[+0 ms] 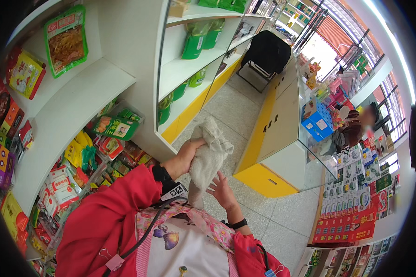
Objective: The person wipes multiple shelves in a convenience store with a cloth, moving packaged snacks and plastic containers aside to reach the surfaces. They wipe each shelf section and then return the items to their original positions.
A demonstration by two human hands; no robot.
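A pale grey cloth (211, 141) hangs bunched in front of my body, its lower end trailing down toward my chest. My left hand (186, 156) is closed round the cloth's upper left side, thumb lying over it. My right hand (223, 191) is just below and right of the cloth, fingers apart and holding nothing. Whether its fingertips brush the cloth I cannot tell.
White shelves (92, 87) with packaged foods curve along my left. Ahead stands a shelf with green bags (196, 39). A glass-topped white and yellow counter (272, 177) is at right, with a blue box (317, 121) on it. A black folding chair (267, 51) stands beyond; a person is behind the counter.
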